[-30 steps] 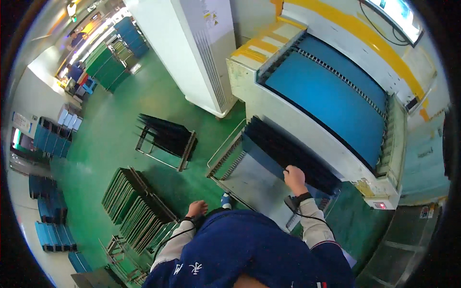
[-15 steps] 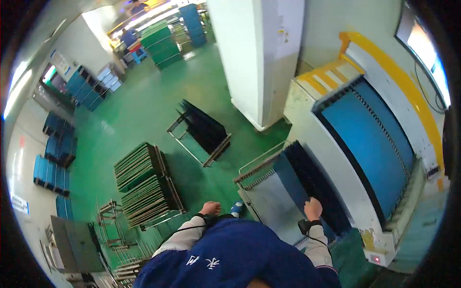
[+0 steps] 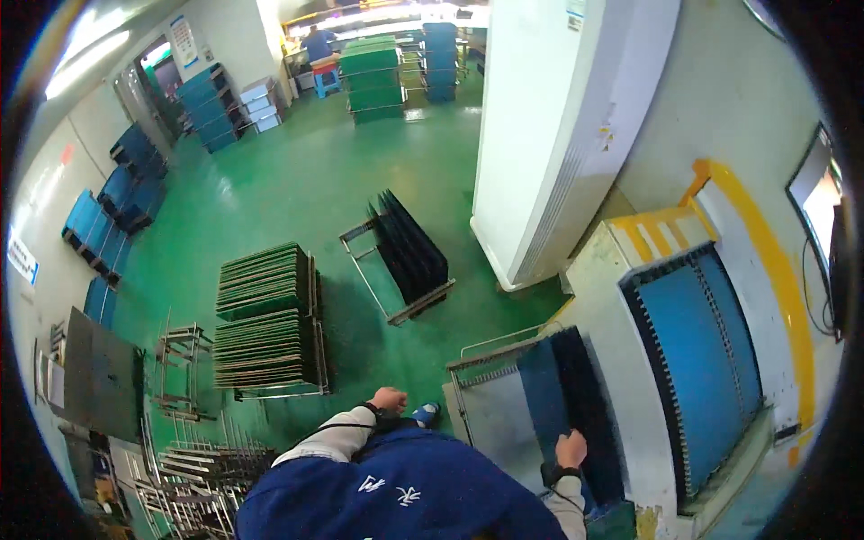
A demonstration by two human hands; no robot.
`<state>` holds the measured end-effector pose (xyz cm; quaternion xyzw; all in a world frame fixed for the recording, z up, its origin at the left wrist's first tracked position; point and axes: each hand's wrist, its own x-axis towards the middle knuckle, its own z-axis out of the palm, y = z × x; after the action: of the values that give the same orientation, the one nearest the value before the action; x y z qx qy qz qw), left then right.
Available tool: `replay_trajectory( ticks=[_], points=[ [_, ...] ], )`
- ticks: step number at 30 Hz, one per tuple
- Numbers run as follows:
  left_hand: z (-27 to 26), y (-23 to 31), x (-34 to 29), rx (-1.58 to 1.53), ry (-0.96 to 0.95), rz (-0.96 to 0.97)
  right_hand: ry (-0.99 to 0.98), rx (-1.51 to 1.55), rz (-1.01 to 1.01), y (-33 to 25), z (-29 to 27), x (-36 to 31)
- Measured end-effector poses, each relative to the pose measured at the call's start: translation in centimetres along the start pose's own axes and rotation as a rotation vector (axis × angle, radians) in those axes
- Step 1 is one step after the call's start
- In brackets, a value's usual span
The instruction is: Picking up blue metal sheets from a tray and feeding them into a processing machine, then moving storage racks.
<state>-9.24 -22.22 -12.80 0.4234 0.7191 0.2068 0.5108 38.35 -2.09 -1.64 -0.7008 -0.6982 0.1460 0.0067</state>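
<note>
My right hand (image 3: 570, 447) is closed at the near upper edge of a dark blue panel (image 3: 544, 396), which leans in a metal rack (image 3: 457, 396) at the lower right. More dark panels (image 3: 589, 396) stand upright and close together behind it, to its right. My fingertips are partly hidden there. In front of my body, my left hand (image 3: 389, 400) hangs over the floor with its fingers curled in and nothing seen in them. Both wrists carry dark bands.
A machine with a blue panel bed (image 3: 697, 351) stands at right, near a white pillar (image 3: 531, 135). Racks of dark panels (image 3: 409, 247) and green-edged panels (image 3: 261, 351) stand on the floor. Empty metal racks (image 3: 202, 468) are at lower left. A person (image 3: 317, 43) sits far off.
The view has turned and tilted, so the racks and machine sit differently in it. My right hand stays at the panel's edge; my left stays low, fingers curled.
</note>
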Motion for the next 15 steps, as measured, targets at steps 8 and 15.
replay_trajectory(
  ticks=[8,15],
  points=[
    [0.5,-3.1,-2.1,0.512,0.034,0.165,-0.021,0.063,0.072,-1.8,-1.0,-0.3],
    [5.0,-12.3,0.1,-0.718,-0.347,-0.069,-0.118,0.007,0.153,-3.8,-2.9,-0.7]
  ],
)
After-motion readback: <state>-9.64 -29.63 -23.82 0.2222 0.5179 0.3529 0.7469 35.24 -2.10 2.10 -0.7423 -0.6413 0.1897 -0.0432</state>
